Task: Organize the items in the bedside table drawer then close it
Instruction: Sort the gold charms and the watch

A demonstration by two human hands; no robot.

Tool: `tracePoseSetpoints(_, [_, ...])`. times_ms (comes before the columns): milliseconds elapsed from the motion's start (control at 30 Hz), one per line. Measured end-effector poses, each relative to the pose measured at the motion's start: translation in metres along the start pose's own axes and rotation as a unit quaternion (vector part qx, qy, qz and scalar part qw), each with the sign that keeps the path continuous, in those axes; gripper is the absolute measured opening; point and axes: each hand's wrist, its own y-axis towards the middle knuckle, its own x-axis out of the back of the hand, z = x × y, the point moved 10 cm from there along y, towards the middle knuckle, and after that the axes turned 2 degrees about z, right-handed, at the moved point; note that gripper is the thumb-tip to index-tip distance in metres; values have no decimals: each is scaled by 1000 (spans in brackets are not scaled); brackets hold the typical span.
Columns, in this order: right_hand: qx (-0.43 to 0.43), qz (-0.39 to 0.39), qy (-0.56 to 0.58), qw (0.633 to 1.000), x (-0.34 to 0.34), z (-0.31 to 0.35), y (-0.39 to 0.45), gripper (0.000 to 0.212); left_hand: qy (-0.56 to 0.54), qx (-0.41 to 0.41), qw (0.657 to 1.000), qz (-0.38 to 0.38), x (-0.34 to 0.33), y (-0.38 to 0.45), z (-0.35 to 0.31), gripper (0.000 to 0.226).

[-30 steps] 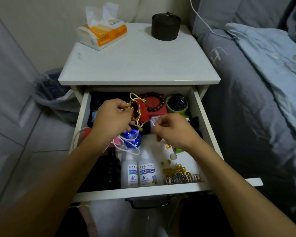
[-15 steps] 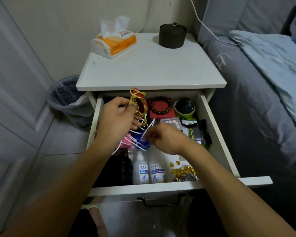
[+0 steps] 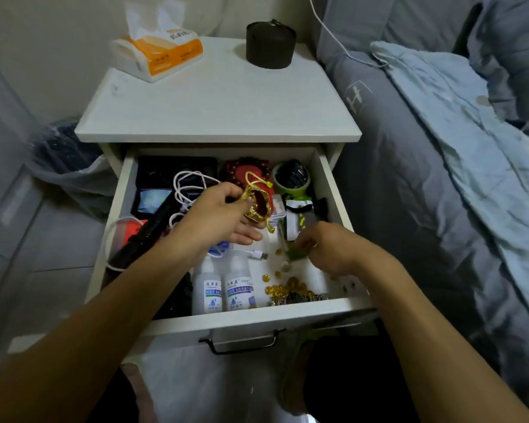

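The white drawer [image 3: 257, 319] of the bedside table stands pulled out, full of small items. My left hand [image 3: 217, 221] hovers over its middle and holds an open gold and red drawstring pouch [image 3: 257, 204]. My right hand [image 3: 330, 248] is lower in the right half, fingers curled down, pinching what looks like a small yellow bead. More loose yellow beads [image 3: 287, 290] lie near the front right. Two white bottles [image 3: 223, 288] lie side by side at the front. A white cable [image 3: 190, 184] loops over dark items at the back left.
A tissue pack [image 3: 159, 53] and a dark round container [image 3: 271, 45] sit on the table top. A bagged bin [image 3: 64, 157] stands left of the table, the bed [image 3: 440, 154] close on the right. The black drawer handle [image 3: 242, 346] faces me.
My left hand moved right and lower with the pouch. My right hand left the cable area and dropped to the right side of the drawer. The camera view shifted closer.
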Motion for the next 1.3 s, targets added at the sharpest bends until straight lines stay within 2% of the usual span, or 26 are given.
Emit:
tracePoseSetpoints(200, [39, 39, -37, 998, -19, 20, 24, 51, 8, -2, 1000, -18, 0, 14, 4, 9])
tracePoseSetpoints(267, [36, 54, -72, 995, -28, 24, 38, 41, 15, -4, 1000, -17, -2, 17, 5, 6])
tracePoseSetpoints(367, [35, 68, -125, 989, -38, 28, 48, 27, 30, -6, 999, -14, -4, 21, 7, 13])
tracePoseSetpoints(533, [29, 93, -120, 988, -43, 27, 44, 33, 59, 3, 998, 0, -9, 26, 14, 22])
tracePoseSetpoints(767, [37, 155, -117, 980, -55, 20, 24, 32, 129, -21, 991, 20, -10, 21, 16, 4])
tracePoseSetpoints(900, [104, 137, -88, 981, -60, 37, 25, 30, 204, -42, 977, 44, -13, 19, 23, 4])
tracePoseSetpoints(967, [138, 165, -94, 972, -73, 46, 24, 39, 220, -47, 973, 45, -11, 20, 26, 5])
tracePoseSetpoints(1067, [141, 206, -127, 960, -88, 48, 23, 46, 228, -37, 972, 46, -12, 25, 29, 7])
tracePoseSetpoints(1234, [113, 118, -128, 978, -62, 36, 29, 31, 222, -65, 972, 32, -17, 32, 22, 7])
tracePoseSetpoints(1300, [93, 139, -153, 974, -64, 29, 27, 21, 211, -67, 975, 20, -14, 35, 23, 7])
